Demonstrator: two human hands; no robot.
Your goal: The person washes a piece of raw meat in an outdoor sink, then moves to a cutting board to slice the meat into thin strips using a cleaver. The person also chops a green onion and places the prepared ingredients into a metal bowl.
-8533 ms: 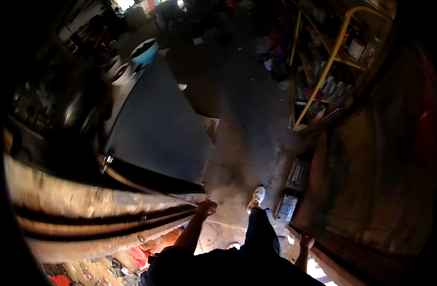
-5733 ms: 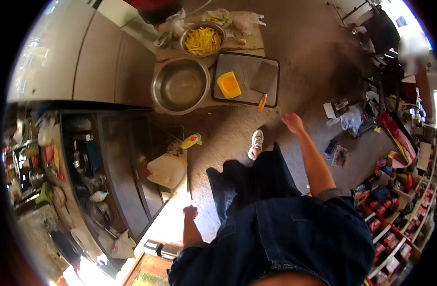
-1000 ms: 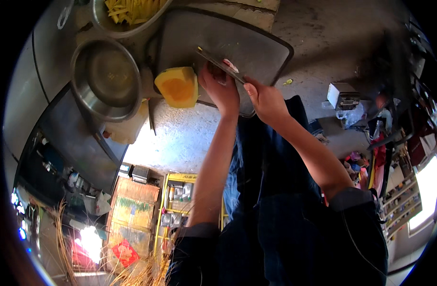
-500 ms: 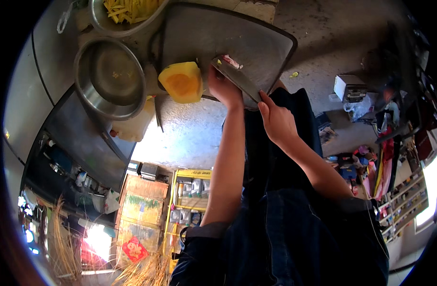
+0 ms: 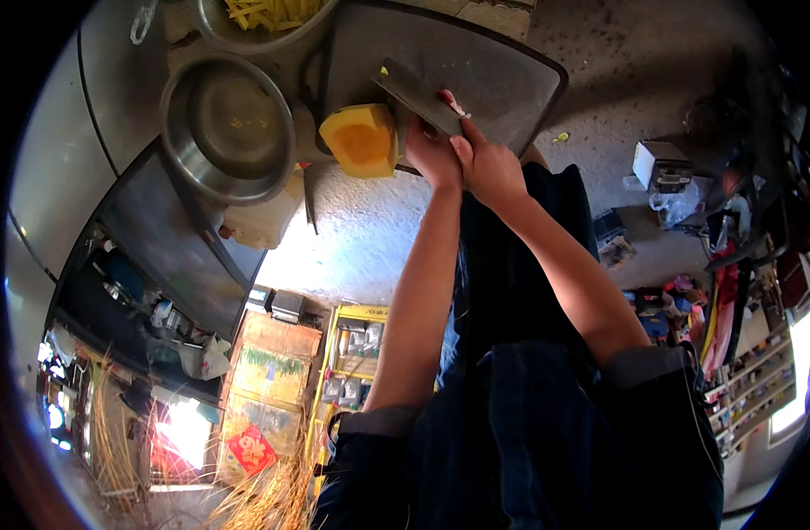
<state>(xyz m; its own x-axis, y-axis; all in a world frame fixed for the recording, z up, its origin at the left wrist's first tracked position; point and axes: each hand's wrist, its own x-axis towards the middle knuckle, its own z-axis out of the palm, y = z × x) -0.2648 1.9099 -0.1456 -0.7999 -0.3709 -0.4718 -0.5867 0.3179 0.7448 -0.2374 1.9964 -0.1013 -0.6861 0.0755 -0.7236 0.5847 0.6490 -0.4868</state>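
Two hands (image 5: 471,159) gripping cleaver (image 5: 418,97), squash (image 5: 363,141) beside

- The right hand (image 5: 492,168) is closed around the handle of a cleaver (image 5: 418,95), whose broad blade slants up and away to the left of the hand.
- The left hand (image 5: 431,152) lies just beside the right hand, touching it, next to the orange squash piece (image 5: 363,141).
- The squash sits at the near edge of a dark cutting board (image 5: 493,71).
- Left of the hands stands an empty metal bowl (image 5: 228,128).
- Beyond it, a bowl of yellow strips (image 5: 264,13).
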